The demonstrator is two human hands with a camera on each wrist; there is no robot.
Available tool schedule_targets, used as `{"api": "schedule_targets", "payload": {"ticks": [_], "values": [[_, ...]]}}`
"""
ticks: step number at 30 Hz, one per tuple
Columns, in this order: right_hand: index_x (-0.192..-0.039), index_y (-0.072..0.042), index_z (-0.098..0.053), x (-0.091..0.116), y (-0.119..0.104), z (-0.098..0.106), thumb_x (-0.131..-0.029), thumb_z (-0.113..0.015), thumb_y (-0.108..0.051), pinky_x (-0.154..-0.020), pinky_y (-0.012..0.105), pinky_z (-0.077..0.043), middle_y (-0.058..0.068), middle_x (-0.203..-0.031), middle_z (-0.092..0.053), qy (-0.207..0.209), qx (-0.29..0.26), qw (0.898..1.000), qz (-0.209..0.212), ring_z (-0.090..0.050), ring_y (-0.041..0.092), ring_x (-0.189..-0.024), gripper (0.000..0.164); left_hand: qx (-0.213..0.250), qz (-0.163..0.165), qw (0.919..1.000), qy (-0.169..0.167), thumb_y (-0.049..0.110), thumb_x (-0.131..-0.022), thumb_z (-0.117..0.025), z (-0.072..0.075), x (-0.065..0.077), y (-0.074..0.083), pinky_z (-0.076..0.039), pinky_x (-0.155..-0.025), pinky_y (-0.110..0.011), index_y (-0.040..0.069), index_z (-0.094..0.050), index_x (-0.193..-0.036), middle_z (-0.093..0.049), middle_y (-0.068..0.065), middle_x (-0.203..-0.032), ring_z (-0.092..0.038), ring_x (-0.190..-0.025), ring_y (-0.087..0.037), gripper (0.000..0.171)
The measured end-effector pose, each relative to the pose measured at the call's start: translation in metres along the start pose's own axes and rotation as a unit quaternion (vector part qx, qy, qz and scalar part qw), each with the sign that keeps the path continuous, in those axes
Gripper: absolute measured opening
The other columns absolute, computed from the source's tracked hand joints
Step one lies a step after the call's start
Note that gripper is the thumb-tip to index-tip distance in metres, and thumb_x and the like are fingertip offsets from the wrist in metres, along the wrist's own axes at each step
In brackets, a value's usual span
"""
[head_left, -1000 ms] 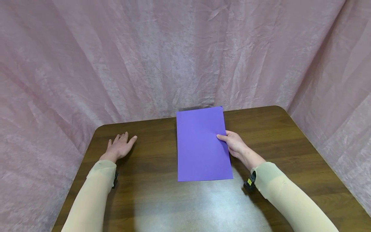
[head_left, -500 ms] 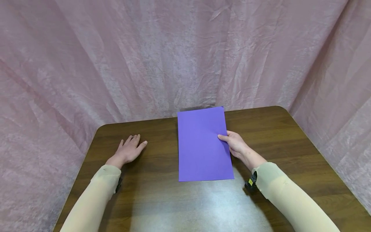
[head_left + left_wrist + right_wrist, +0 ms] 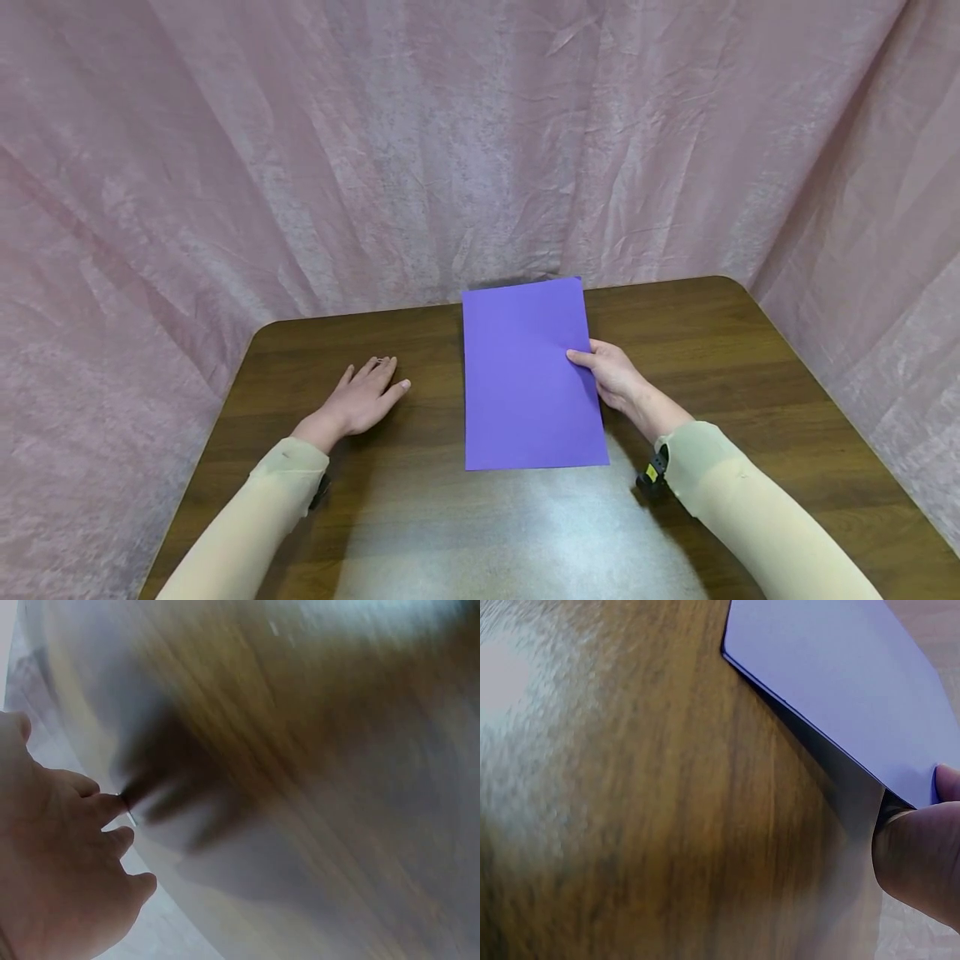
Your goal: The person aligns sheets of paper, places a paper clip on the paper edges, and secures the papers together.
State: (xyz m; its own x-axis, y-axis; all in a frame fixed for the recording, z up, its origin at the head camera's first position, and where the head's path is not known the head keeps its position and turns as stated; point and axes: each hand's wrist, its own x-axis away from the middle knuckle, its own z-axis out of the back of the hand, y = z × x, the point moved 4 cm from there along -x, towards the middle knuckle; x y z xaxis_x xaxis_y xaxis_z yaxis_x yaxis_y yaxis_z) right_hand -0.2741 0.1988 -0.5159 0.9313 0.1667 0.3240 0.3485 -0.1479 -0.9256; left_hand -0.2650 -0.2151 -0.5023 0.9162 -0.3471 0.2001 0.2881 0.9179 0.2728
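Note:
A rectangular purple sheet of paper lies in the middle of the head view, its long sides running away from me. My right hand pinches its right edge, the thumb on top and the other fingers hidden beneath. In the right wrist view the near edge of the purple paper stands a little off the wood, with a dark shadow under it. My left hand is palm down to the left of the paper, holding nothing. Its fingers are spread, and the left wrist view shows this hand above its shadow.
The brown wooden table has rounded far corners and a bright glare near its front. Pink velvet curtain hangs behind the table and along both sides. A dark wrist device sits at my right cuff.
My left hand has moved right across the table toward the paper and slightly nearer to me. My right hand and the purple paper have hardly moved.

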Motion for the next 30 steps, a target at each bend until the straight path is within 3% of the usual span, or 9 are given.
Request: {"api": "schedule_targets", "payload": {"ticks": [9,16,21,30], "values": [[-0.144,0.009,-0.044,0.001,0.002,0.004,-0.106,-0.056,-0.011,-0.072,0.031,-0.060,0.002,-0.093,-0.074,-0.005,0.000,1.000,0.002,-0.072,0.016,-0.082,0.045,-0.006,-0.038,0.9992,-0.006,0.063,-0.107,-0.025,-0.006,0.004,0.026,-0.005,-0.121,-0.063,0.005,-0.023,-0.162,-0.025,-0.015,-0.166,-0.014,-0.155,-0.035,0.080],[-0.133,0.005,-0.054,0.002,0.001,0.005,-0.104,-0.058,-0.010,-0.069,0.031,-0.060,0.003,-0.092,-0.075,-0.012,-0.010,1.000,0.012,-0.073,0.017,-0.080,0.033,-0.010,-0.055,0.9982,-0.022,0.064,-0.107,-0.024,-0.008,0.007,0.042,-0.004,-0.121,-0.062,0.006,-0.022,-0.162,-0.025,-0.013,-0.167,-0.014,-0.155,-0.034,0.080],[-0.141,0.009,-0.046,0.001,0.002,0.004,-0.106,-0.055,-0.009,-0.070,0.030,-0.059,0.001,-0.091,-0.074,-0.005,-0.012,1.000,0.003,-0.072,0.014,-0.080,0.041,-0.008,-0.071,0.9971,-0.028,0.064,-0.107,-0.024,-0.008,0.012,0.053,-0.004,-0.122,-0.062,0.005,-0.024,-0.162,-0.027,-0.014,-0.166,-0.016,-0.155,-0.035,0.080],[-0.141,0.008,-0.046,-0.001,0.004,0.004,-0.106,-0.057,-0.009,-0.069,0.030,-0.059,0.001,-0.090,-0.074,0.005,-0.014,1.000,-0.009,-0.072,0.015,-0.079,0.041,-0.003,-0.079,0.9960,-0.040,0.062,-0.108,-0.027,-0.012,0.015,0.059,-0.004,-0.122,-0.060,0.006,-0.024,-0.162,-0.026,-0.010,-0.167,-0.016,-0.155,-0.032,0.078]]}}
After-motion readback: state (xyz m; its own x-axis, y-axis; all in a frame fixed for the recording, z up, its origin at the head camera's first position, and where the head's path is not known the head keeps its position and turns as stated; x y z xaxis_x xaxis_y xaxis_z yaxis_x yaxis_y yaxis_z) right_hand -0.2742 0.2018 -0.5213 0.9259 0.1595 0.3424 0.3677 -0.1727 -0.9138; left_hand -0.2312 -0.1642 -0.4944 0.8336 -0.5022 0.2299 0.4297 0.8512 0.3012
